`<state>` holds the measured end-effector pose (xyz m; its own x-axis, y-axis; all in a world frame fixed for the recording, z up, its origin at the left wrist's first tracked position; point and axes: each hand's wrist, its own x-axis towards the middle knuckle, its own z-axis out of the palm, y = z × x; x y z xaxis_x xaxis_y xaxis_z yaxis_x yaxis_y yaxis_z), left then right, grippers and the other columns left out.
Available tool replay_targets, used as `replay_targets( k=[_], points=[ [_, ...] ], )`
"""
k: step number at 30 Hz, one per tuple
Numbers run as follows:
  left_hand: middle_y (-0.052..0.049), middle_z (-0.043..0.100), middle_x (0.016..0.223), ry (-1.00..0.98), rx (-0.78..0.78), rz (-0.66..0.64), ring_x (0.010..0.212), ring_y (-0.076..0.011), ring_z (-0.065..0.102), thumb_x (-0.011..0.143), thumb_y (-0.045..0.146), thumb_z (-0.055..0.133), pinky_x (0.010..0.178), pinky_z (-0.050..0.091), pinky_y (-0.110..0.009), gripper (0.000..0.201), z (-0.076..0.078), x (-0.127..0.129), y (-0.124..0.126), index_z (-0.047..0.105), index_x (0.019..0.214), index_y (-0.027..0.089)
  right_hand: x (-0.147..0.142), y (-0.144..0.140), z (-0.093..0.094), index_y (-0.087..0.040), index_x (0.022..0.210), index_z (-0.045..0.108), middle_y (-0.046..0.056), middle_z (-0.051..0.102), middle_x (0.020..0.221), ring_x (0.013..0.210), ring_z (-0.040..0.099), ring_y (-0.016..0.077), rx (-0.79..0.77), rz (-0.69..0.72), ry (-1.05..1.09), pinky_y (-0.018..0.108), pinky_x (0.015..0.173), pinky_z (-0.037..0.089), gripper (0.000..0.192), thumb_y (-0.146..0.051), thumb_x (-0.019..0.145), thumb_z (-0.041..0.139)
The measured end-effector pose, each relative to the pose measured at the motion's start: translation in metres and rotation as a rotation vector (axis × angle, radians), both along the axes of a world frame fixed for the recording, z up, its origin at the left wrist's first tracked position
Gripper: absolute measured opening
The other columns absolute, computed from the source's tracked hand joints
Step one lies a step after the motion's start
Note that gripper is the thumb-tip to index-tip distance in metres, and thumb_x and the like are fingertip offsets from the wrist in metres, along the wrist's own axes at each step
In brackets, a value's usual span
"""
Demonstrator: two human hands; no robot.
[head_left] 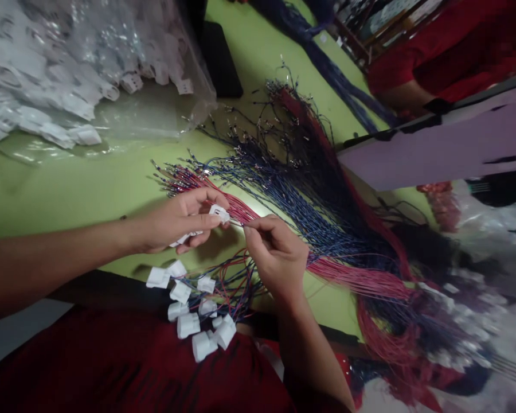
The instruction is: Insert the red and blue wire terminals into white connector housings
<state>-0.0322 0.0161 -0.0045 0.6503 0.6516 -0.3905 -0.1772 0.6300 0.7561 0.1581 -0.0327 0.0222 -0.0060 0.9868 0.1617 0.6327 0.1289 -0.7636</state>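
My left hand [189, 221] is closed around a white plastic connector housing [219, 214], held between thumb and fingers. Lower in the same palm another white piece [184, 237] shows in part. My right hand [275, 246] pinches a thin wire end [237, 222] right at the housing's opening; whether the tip is inside I cannot tell. Beneath and behind both hands runs a bundle of red wires [236, 207] with metal terminals at the far end. Closer to my body lie several white connectors [188, 325] with red and blue wires attached.
A clear bag of white housings [86, 86] fills the upper left. Blue twisted wires [301, 212] spread across the green table [112, 183]. A purple panel [447, 137] stands at the right, with another person's red sleeve [413, 57] beyond it. More wired connectors [460, 327] lie lower right.
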Motion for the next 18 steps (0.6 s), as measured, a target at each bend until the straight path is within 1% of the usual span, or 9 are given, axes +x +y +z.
replay_targets(
  k=[3, 7, 9, 12, 14, 15, 18],
  points=[
    [0.012, 0.051, 0.048, -0.044, -0.024, -0.037, 0.031, -0.0045, 0.035, 0.086, 0.021, 0.063, 0.028, 0.027, -0.011, 0.018, -0.0016, -0.0017, 0.0004, 0.050, 0.099, 0.022, -0.0009, -0.0011, 0.0030, -0.020, 0.072, 0.066, -0.001, 0.065, 0.064, 0.058, 0.056, 0.0109, -0.085, 0.030, 0.014, 0.026, 0.056, 0.045, 0.015, -0.020, 0.084, 0.058],
    [0.011, 0.047, 0.042, -0.030, -0.043, -0.085, 0.031, -0.0059, 0.035, 0.088, 0.024, 0.061, 0.028, 0.026, -0.011, 0.017, -0.0045, -0.0031, 0.0008, 0.051, 0.102, 0.022, -0.0025, 0.0013, 0.0024, -0.018, 0.074, 0.069, -0.001, 0.067, 0.062, 0.060, 0.060, 0.0115, -0.185, 0.070, 0.071, 0.025, 0.057, 0.047, 0.017, -0.021, 0.085, 0.056],
    [0.010, 0.050, 0.046, -0.021, -0.049, -0.078, 0.032, -0.0056, 0.037, 0.087, 0.023, 0.063, 0.028, 0.026, -0.012, 0.019, -0.0044, -0.0028, 0.0012, 0.053, 0.103, 0.021, -0.0024, 0.0029, 0.0009, -0.018, 0.074, 0.069, -0.001, 0.067, 0.061, 0.059, 0.060, 0.0111, -0.202, 0.065, 0.074, 0.025, 0.057, 0.048, 0.016, -0.021, 0.084, 0.057],
    [0.005, 0.063, 0.070, 0.000, -0.045, -0.036, 0.035, -0.0031, 0.041, 0.084, 0.021, 0.064, 0.027, 0.025, -0.012, 0.020, -0.0027, -0.0012, 0.0017, 0.056, 0.103, 0.019, -0.0017, 0.0038, -0.0011, -0.019, 0.075, 0.070, -0.002, 0.068, 0.061, 0.058, 0.060, 0.0108, -0.203, 0.038, 0.058, 0.024, 0.057, 0.048, 0.015, -0.021, 0.083, 0.057],
    [0.002, 0.066, 0.083, 0.027, -0.029, -0.017, 0.036, -0.0018, 0.043, 0.084, 0.020, 0.064, 0.027, 0.025, -0.013, 0.019, -0.0014, 0.0004, 0.0017, 0.057, 0.102, 0.019, -0.0020, 0.0035, -0.0022, -0.019, 0.076, 0.070, -0.001, 0.069, 0.063, 0.059, 0.061, 0.0111, -0.193, 0.045, 0.040, 0.025, 0.059, 0.050, 0.015, -0.021, 0.084, 0.057],
    [0.002, 0.065, 0.082, 0.046, -0.016, -0.024, 0.036, -0.0018, 0.043, 0.084, 0.020, 0.063, 0.027, 0.026, -0.013, 0.019, -0.0009, 0.0013, 0.0015, 0.058, 0.103, 0.018, -0.0025, 0.0033, -0.0028, -0.019, 0.077, 0.070, -0.001, 0.070, 0.065, 0.060, 0.062, 0.0115, -0.184, 0.060, 0.027, 0.026, 0.060, 0.050, 0.015, -0.021, 0.085, 0.057],
    [0.006, 0.060, 0.064, 0.115, 0.033, -0.068, 0.035, -0.0030, 0.041, 0.086, 0.021, 0.063, 0.028, 0.027, -0.013, 0.019, -0.0003, 0.0039, 0.0003, 0.059, 0.104, 0.018, -0.0044, 0.0026, -0.0053, -0.020, 0.077, 0.069, 0.001, 0.072, 0.069, 0.064, 0.064, 0.0130, -0.129, 0.109, -0.022, 0.028, 0.065, 0.052, 0.016, -0.021, 0.086, 0.056]
  ],
)
